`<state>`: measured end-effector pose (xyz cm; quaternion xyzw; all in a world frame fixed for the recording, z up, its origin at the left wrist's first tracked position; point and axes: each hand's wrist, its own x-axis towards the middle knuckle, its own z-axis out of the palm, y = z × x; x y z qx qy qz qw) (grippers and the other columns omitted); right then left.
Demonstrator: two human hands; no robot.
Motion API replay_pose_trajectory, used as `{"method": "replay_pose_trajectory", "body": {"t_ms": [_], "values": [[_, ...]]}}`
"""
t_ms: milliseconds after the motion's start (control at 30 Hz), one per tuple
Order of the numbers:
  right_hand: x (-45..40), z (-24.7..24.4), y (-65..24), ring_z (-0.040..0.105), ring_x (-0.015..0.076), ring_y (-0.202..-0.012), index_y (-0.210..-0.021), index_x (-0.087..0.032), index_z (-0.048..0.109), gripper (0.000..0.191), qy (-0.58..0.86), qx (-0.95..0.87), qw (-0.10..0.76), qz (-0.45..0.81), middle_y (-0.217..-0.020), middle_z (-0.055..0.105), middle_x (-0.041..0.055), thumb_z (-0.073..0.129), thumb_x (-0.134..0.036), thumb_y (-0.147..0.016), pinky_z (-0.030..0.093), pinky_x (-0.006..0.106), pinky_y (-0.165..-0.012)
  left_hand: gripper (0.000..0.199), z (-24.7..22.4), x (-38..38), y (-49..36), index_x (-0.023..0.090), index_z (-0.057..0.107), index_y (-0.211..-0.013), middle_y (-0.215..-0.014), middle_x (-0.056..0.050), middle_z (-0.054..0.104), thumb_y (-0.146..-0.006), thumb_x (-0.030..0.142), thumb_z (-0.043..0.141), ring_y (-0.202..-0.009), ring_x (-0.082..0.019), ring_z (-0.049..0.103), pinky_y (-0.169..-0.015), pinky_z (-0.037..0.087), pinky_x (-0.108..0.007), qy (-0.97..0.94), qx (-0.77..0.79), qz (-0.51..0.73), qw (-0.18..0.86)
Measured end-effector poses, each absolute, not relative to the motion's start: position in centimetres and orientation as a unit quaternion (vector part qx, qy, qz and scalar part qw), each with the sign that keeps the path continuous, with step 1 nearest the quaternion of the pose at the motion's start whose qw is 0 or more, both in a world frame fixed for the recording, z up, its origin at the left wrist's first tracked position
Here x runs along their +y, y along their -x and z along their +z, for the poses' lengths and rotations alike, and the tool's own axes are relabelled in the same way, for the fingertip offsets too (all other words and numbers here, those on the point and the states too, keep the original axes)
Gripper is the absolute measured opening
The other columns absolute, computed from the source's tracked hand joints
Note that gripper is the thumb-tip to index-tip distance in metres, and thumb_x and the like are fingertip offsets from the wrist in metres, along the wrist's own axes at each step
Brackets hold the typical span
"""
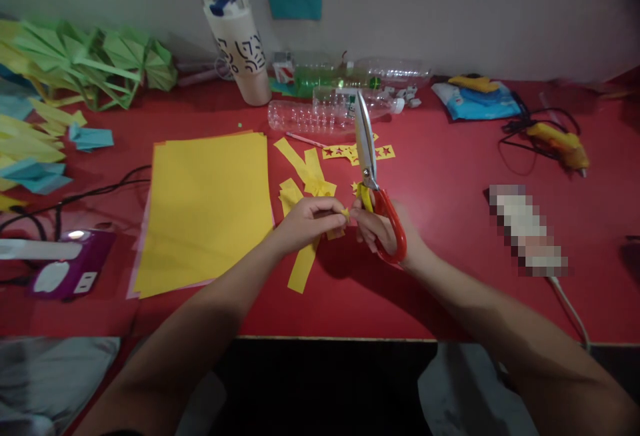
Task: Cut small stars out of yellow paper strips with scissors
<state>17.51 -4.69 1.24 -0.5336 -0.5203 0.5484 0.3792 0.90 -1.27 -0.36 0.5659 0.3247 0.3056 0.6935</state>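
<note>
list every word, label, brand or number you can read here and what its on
No text is readable.
White tumbler: black marks, no letters I can make out.
Blue packet: any print is too blurred.
Small red-and-white item: too small to read.
Pixelated object: obscured.

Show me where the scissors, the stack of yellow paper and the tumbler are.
Scissors [367, 175]: head view, on the pivot screw.
Stack of yellow paper [209, 213]: head view, middle of the top sheet.
Tumbler [243, 55]: head view, on its patterned side.
</note>
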Motion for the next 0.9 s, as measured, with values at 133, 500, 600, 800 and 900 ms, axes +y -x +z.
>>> {"method": "replay_pose_trajectory", "body": {"t_ms": [133,500,600,800,900], "values": [[-4.6,1.2,-17.4,0.042,0.0086,-0.03,-0.071,-0.024,0.048,0.04,0.534,-0.519,0.383,0.546,-0.037,0.04,-0.0128,0.067,-0.058,-0.078,0.045,0.025,-0.042,0.012,-0.3,-1.2,-0.9,0.017,0.064,-0.066,-0.061,0.001,0.062,-0.076,0.024,0.064,-0.057,-0.009,0.058,-0.058,0.047,-0.024,-0.57,0.328,0.32,0.681],[-4.6,0.6,-20.1,0.04,0.0078,-0.041,-0.074,-0.021,0.051,0.057,0.457,-0.639,0.225,0.576,-0.055,0.048,-0.0052,0.058,-0.078,-0.073,0.033,0.025,-0.041,0.011,0.5,0.4,1.2,0.018,0.06,-0.061,-0.055,0.003,0.059,-0.068,0.024,0.066,-0.049,-0.008,0.054,-0.051,0.048,-0.023,-0.484,0.373,0.544,0.574],[-4.8,0.4,-20.0,0.041,0.0092,-0.046,-0.075,-0.021,0.051,0.057,0.443,-0.652,0.202,0.581,-0.058,0.048,-0.0036,0.054,-0.078,-0.077,0.032,0.025,-0.043,0.011,0.8,0.6,1.4,0.019,0.058,-0.059,-0.054,0.004,0.057,-0.066,0.024,0.065,-0.048,-0.007,0.052,-0.049,0.047,-0.023,-0.473,0.382,0.58,0.542],[-5.2,-0.3,-19.7,0.041,0.0101,-0.05,-0.074,-0.021,0.05,0.057,0.438,-0.675,0.209,0.556,-0.061,0.047,-0.0028,0.05,-0.078,-0.08,0.031,0.025,-0.044,0.011,0.7,0.4,1.0,0.019,0.056,-0.062,-0.056,0.004,0.056,-0.07,0.025,0.062,-0.051,-0.007,0.053,-0.052,0.047,-0.023,-0.476,0.405,0.61,0.488],[-5.2,-0.2,-19.6,0.04,0.0101,-0.049,-0.073,-0.022,0.048,0.056,0.436,-0.675,0.207,0.558,-0.06,0.046,-0.0034,0.052,-0.077,-0.08,0.031,0.025,-0.044,0.01,0.7,0.3,0.9,0.018,0.059,-0.063,-0.056,0.004,0.057,-0.071,0.024,0.062,-0.052,-0.007,0.054,-0.053,0.047,-0.022,-0.464,0.405,0.623,0.483]]}}
